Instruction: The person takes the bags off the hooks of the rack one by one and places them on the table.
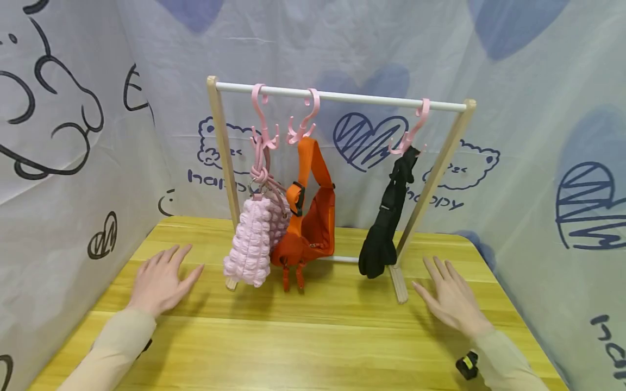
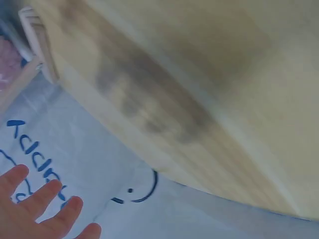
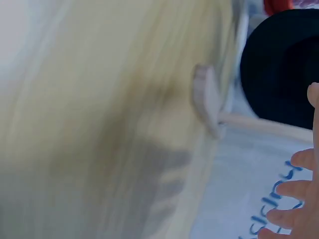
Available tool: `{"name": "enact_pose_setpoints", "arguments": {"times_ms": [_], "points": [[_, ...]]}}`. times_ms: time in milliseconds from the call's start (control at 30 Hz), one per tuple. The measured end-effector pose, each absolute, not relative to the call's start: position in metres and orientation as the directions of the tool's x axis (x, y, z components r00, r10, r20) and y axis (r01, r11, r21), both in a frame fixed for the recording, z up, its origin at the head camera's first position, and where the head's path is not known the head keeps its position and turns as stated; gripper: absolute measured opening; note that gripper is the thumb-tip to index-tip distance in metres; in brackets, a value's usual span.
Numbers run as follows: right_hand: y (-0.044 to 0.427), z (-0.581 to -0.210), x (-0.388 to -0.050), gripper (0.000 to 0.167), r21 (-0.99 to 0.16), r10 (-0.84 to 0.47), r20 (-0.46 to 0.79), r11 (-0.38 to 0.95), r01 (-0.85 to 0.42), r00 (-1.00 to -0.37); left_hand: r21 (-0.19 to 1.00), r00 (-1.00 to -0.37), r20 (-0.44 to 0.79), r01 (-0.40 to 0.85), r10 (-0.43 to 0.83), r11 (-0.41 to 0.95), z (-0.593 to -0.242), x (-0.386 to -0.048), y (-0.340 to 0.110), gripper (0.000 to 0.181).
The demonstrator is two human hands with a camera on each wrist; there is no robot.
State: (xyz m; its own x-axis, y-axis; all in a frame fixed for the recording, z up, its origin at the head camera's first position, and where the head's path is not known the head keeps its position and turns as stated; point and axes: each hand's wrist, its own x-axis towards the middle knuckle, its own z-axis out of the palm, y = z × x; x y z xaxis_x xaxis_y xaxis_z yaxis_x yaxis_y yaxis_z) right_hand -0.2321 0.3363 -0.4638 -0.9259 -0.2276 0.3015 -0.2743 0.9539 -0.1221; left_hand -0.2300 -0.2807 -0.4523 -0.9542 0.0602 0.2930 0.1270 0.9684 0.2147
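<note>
My left hand (image 1: 160, 279) is spread with fingers extended over the left side of the table, left of a puffy pink bag (image 1: 250, 239), and holds nothing. On the other side, my right hand (image 1: 452, 296) also has its fingers extended, near the rack's right foot (image 1: 399, 283) and a black bag (image 1: 383, 228). An orange bag (image 1: 318, 222) hangs beside the pink one. Each bag hangs by its strap from a pink hook (image 1: 264, 122) on the rack's white bar (image 1: 342, 96). In the right wrist view, the black bag (image 3: 279, 64) is close to the fingers.
The wood-framed rack (image 1: 225, 146) stands toward the back of the yellow wood-grain table (image 1: 293, 347). Pale cloth (image 1: 274, 43) printed with hearts and bears encloses the back and sides. A black device (image 1: 468, 365) sits at the right wrist.
</note>
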Motion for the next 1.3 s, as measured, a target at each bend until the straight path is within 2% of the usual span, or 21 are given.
{"name": "enact_pose_setpoints", "arguments": {"times_ms": [267, 567, 800, 1033, 1133, 1300], "points": [[0.306, -0.442, -0.226, 0.060, -0.191, -0.208, 0.489, 0.922, -0.336, -0.847, 0.315, -0.924, 0.379, 0.179, 0.049, 0.932, -0.426, -0.235, -0.256, 0.065], [0.268, -0.418, -0.221, 0.048, -0.235, -0.180, 0.707, 0.853, -0.467, -0.684, 0.541, -0.914, 0.406, 0.256, 0.018, 0.801, -0.396, -0.237, -0.213, 0.058], [0.242, -0.408, -0.218, 0.046, -0.256, -0.156, 0.795, 0.789, -0.558, -0.586, 0.641, -0.880, 0.475, 0.349, 0.004, 0.683, -0.382, -0.238, -0.184, 0.056], [0.217, -0.405, -0.219, 0.043, -0.254, -0.146, 0.861, 0.706, -0.661, -0.487, 0.670, -0.877, 0.481, 0.382, 0.020, 0.636, -0.378, -0.239, -0.165, 0.062], [0.204, -0.406, -0.221, 0.041, -0.257, -0.163, 0.862, 0.676, -0.691, -0.480, 0.682, -0.888, 0.461, 0.359, 0.008, 0.638, -0.379, -0.239, -0.160, 0.066], [0.185, -0.405, -0.220, 0.041, -0.289, -0.187, 0.833, 0.655, -0.699, -0.520, 0.707, -0.912, 0.409, 0.305, -0.017, 0.638, -0.384, -0.239, -0.152, 0.074]]}}
